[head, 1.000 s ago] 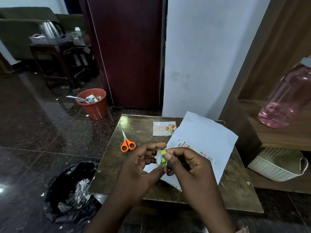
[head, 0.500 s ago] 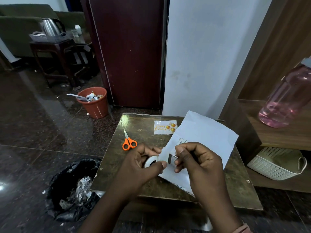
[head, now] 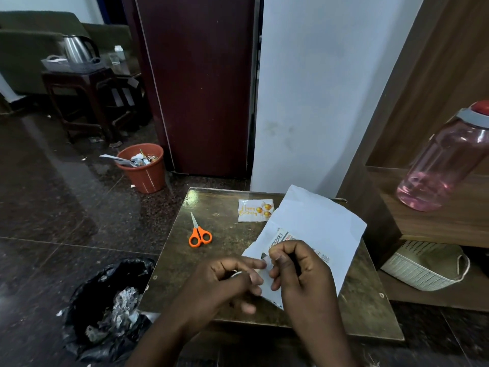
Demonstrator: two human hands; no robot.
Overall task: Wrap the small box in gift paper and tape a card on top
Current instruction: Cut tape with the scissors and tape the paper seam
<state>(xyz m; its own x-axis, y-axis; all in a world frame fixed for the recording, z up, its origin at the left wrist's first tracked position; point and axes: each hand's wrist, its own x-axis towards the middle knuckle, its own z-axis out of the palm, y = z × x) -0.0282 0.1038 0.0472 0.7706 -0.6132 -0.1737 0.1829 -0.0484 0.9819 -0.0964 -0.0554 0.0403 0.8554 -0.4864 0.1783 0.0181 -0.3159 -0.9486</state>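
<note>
A white sheet of gift paper [head: 317, 221] lies on the small brown table [head: 227, 250], partly folded over a small printed box [head: 284, 238]. My left hand [head: 225, 282] holds a roll of clear tape [head: 236, 273], mostly hidden in the fingers. My right hand [head: 299, 268] pinches the tape's free end just above the paper's near edge. A "Happy Birthday" card [head: 255, 210] lies flat at the table's far side, beside the paper.
Orange-handled scissors [head: 199, 233] lie left of the paper. A black bin bag [head: 105, 305] sits on the floor at the table's left, a terracotta bin [head: 144, 168] farther back. A pink bottle [head: 444, 165] and white basket [head: 423, 266] occupy the shelf at right.
Both hands came down from in front of me to the paper's near edge. The tape roll turned into my left palm and the right fingers drew out its end.
</note>
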